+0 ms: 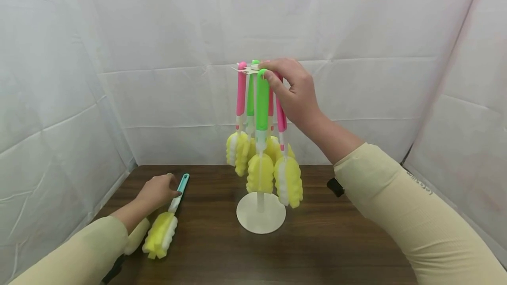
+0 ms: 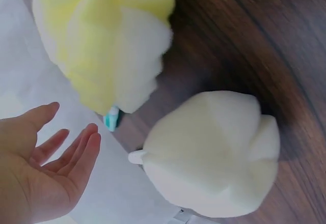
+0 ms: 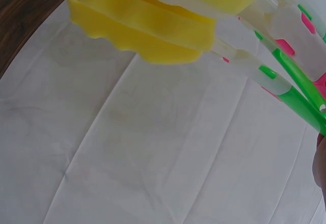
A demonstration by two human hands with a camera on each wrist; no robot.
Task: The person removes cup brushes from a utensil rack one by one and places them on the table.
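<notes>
A white stand point(image 1: 260, 219) with a round base holds several sponge brushes with pink and green handles, their yellow sponges hanging down. My right hand point(image 1: 267, 71) pinches the top of the front green-handled brush point(image 1: 262, 100) at the stand's top plate. In the right wrist view only yellow sponge point(image 3: 142, 25) and green handles point(image 3: 295, 102) show. A teal-handled brush point(image 1: 166, 219) lies on the table at the left. My left hand point(image 1: 172, 188) hovers by its handle with straight fingers and holds nothing; the left wrist view shows the bare palm point(image 2: 46, 183) beside that brush's yellow sponge point(image 2: 102, 46).
A pale cream sponge point(image 2: 214, 152) lies on the dark wooden table point(image 1: 336, 241) next to the yellow one, near my left sleeve. White cloth walls point(image 1: 158, 34) close in the table at the back and on both sides.
</notes>
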